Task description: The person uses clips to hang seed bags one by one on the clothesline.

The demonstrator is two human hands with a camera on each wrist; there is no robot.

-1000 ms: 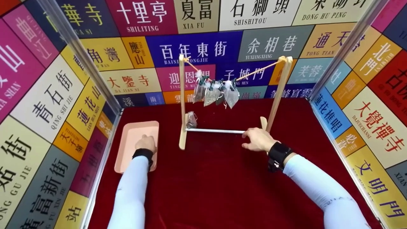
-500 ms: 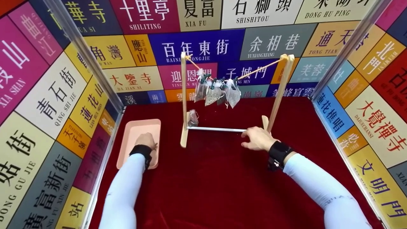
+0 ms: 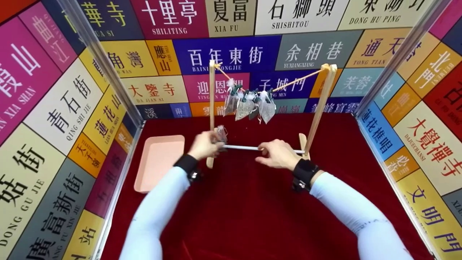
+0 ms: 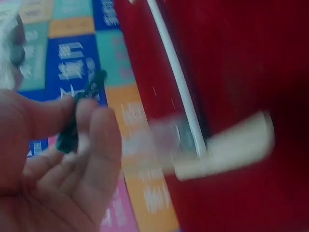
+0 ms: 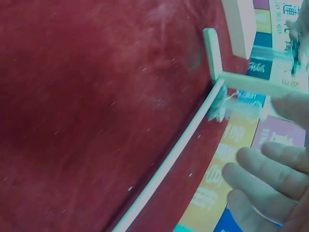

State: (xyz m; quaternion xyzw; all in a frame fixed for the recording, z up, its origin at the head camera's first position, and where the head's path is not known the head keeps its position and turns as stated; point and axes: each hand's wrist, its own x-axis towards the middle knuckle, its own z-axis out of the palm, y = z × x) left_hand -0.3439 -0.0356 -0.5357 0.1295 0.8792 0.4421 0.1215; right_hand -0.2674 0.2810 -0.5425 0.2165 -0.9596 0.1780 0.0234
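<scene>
My left hand (image 3: 205, 145), blurred, is by the left post of a wooden stand (image 3: 317, 108). Between thumb and fingers it pinches a dark green clothespin (image 4: 72, 118). Just beyond it a small sheer pouch (image 3: 221, 134) sits at the foot of that post. My right hand (image 3: 278, 154) hovers near the white crossbar (image 5: 169, 159); in the right wrist view its fingers (image 5: 256, 179) are spread loosely and hold nothing. Several filled mesh pouches (image 3: 267, 109) hang bunched on the sagging orange string (image 3: 297, 78), held with green clothespins.
To the left of the stand lies a pink tray (image 3: 158, 162) on the dark red cloth (image 3: 245, 209). Panels with printed signs (image 3: 227, 52) enclose the back and both sides, with clear corner posts (image 3: 104, 65) between them.
My left hand has left the pink tray and moved right to the stand's left post, bringing a green clothespin. My right hand has shifted a little left along the crossbar.
</scene>
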